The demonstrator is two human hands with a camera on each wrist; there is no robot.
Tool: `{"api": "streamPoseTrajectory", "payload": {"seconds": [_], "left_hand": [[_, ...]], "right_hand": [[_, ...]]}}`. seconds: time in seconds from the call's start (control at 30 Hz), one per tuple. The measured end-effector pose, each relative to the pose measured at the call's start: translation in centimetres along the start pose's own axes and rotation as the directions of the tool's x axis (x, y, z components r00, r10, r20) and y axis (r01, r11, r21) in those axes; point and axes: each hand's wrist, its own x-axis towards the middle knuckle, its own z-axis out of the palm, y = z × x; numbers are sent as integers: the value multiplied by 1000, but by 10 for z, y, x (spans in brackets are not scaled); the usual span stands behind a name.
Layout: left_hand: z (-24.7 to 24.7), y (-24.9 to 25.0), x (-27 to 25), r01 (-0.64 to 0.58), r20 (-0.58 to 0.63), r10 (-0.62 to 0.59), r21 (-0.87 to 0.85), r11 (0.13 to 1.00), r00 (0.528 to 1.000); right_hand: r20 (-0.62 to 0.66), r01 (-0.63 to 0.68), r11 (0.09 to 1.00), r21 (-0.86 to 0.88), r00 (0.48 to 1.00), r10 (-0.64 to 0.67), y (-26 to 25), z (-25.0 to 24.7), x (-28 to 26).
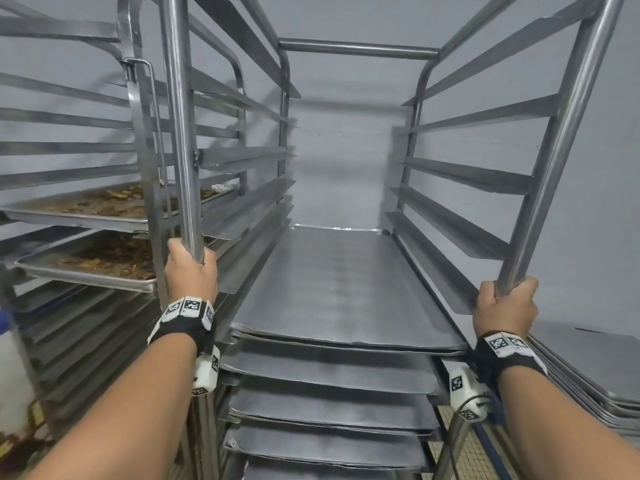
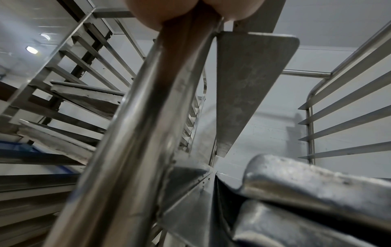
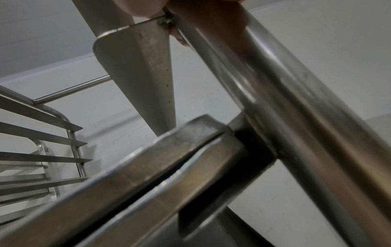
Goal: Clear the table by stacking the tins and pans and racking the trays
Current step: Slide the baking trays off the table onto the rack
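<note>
A tall steel tray rack [image 1: 356,50] stands straight ahead of me. My left hand [image 1: 189,268] grips its front left post [image 1: 180,133]. My right hand [image 1: 505,306] grips its front right post [image 1: 561,147]. Several empty metal trays [image 1: 343,282] sit on the lower runners, one above another; the upper runners hold nothing. In the left wrist view the left post [image 2: 135,133] runs up to my fingers [image 2: 148,15], with tray rims [image 2: 317,183] at lower right. In the right wrist view the right post [image 3: 296,100] passes beside a tray corner [image 3: 190,150].
A second rack [image 1: 69,133] stands close on the left, holding two trays of brown baked leftovers [image 1: 104,202]. A stack of flat metal trays [image 1: 595,372] lies at lower right. A grey wall [image 1: 346,161] is behind the rack. Tiled floor shows below.
</note>
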Motion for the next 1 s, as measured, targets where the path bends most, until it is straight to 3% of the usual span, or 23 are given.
{"api": "streamPoseTrajectory", "payload": {"seconds": [0.5,1.0], "left_hand": [[87,-18,48,6,2,-6,-37,999,1000],[106,-22,55,6,-26,-6,-11,1000,1000]], "right_hand": [[4,-29,999,-23,1000,29,13,81,46],[23,32,999,11,999,-32,22,104,57]]}}
